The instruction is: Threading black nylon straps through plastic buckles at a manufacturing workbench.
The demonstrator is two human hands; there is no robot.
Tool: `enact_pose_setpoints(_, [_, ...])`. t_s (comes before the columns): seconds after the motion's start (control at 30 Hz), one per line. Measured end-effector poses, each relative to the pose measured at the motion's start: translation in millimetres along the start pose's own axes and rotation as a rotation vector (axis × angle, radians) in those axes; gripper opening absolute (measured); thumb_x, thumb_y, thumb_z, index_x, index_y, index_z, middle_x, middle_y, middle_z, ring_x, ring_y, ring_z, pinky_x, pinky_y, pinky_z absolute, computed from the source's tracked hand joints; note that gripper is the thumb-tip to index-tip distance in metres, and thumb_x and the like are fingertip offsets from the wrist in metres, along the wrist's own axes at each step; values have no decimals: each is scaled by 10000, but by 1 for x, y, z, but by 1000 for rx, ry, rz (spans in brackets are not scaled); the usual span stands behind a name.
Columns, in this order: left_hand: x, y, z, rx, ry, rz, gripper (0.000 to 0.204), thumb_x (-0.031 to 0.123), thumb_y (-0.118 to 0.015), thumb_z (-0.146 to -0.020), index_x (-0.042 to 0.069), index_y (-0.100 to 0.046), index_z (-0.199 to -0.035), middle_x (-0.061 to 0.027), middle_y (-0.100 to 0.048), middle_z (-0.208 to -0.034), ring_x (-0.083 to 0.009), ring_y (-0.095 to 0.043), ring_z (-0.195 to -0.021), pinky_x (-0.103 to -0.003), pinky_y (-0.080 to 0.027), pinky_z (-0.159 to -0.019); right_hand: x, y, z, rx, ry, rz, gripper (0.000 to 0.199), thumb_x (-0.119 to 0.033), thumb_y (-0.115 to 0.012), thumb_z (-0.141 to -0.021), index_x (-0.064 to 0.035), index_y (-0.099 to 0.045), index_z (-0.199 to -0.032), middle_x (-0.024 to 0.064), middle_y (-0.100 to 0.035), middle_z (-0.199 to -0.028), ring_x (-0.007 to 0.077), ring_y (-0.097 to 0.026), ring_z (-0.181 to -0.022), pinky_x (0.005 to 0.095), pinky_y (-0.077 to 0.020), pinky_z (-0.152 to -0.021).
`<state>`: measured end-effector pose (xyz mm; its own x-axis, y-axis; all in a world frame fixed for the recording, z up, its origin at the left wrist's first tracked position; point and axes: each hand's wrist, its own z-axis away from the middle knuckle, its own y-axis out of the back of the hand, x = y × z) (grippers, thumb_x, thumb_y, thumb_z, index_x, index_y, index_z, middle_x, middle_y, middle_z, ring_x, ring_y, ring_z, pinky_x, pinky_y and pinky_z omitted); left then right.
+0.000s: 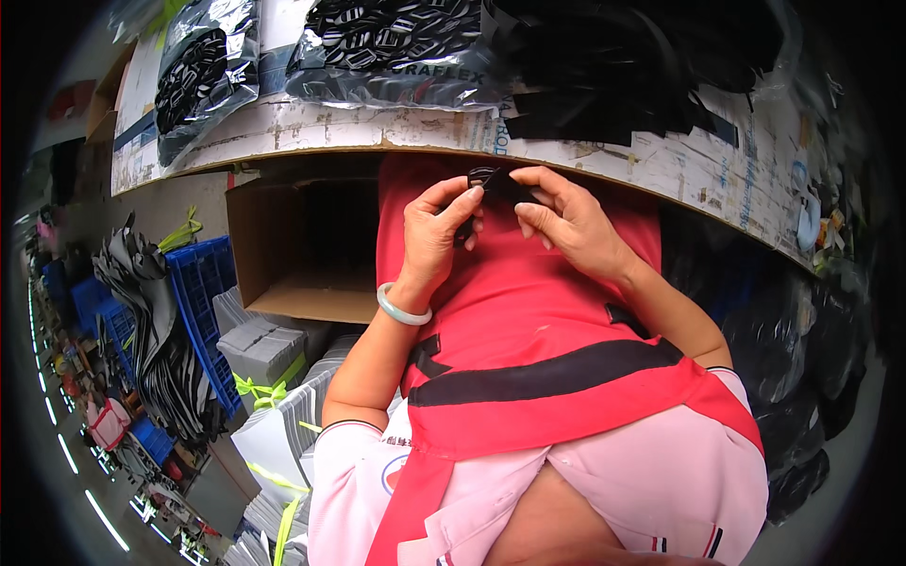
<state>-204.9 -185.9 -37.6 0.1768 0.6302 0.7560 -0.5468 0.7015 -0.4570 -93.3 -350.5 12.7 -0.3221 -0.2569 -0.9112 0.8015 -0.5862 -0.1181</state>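
Note:
Over my red apron (528, 283), just in front of the table edge, my two hands are close together. Between thumb and fingers, my left hand (432, 231) pinches a small black plastic buckle (481, 176); part of it is behind the fingertips. Closed on a black strap (517, 191) is my right hand (574, 226), its thumb against the fingers. The strap's tip meets the buckle, but whether it passes through the slot is too dark to tell. Another bit of black strap shows below my left fingers.
Clear bags of black buckles (389, 42) lie on the cardboard-covered table (415, 127), with a pile of black straps (576, 118) to their right. Below left stand an open cardboard box (302, 300), tied grey stacks (260, 349) and a blue crate (203, 292). Dark plastic bags (783, 377) are at right.

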Motion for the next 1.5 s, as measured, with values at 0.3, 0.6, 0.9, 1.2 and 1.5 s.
enact_pose_setpoints(0.3, [-9, 1, 5, 49, -231, -303, 159, 46, -713, -873, 3, -700, -1025, -7, -645, -715, -40, -553, -574, -182, -406, -493, 16, -6, -13, -35, -234, -350, 235, -270, -508, -1021, -45, -574, -1010, 24, -634, -680, 54, -578, -522, 170, -444, -476])
enact_pose_setpoints(0.6, [-11, 4, -5, -25, -894, -835, 228, -66, -701, -803, -1, -691, -1021, -127, -668, -816, -196, -660, -723, -268, -518, -644, 26, -14, -22, 76, -18, -457, 307, -248, -552, -1005, 4, -536, -1181, 66, -645, -769, 101, -614, -596, 208, -496, -535])
enact_pose_setpoints(0.9, [-3, 4, 2, -76, 102, 50, 228, 133, -633, -946, -43, -676, -1083, -88, -663, -739, -99, -577, -539, -215, -440, -432, 37, -10, -22, 198, 333, 197, 115, -93, -671, -906, -20, -682, -994, 26, -606, -985, 85, -548, -809, 215, -462, -746])
enact_pose_setpoints(1.2, [3, -5, 10, 31, -168, -137, 211, 104, -650, -930, -37, -676, -1086, -86, -682, -789, -108, -621, -604, -207, -467, -452, -3, -7, -3, 171, 124, 228, 159, -135, -690, -896, -12, -631, -814, -25, -570, -731, 37, -499, -684, 209, -421, -621])
enact_pose_setpoints(1.5, [1, -2, 20, -19, -341, -299, 166, -7, -668, -888, 0, -702, -1050, -28, -664, -879, -57, -573, -640, -184, -443, -511, 4, -11, -7, 79, -95, 88, 208, -231, -679, -918, -41, -643, -839, -40, -553, -681, 17, -479, -621, 191, -398, -541])
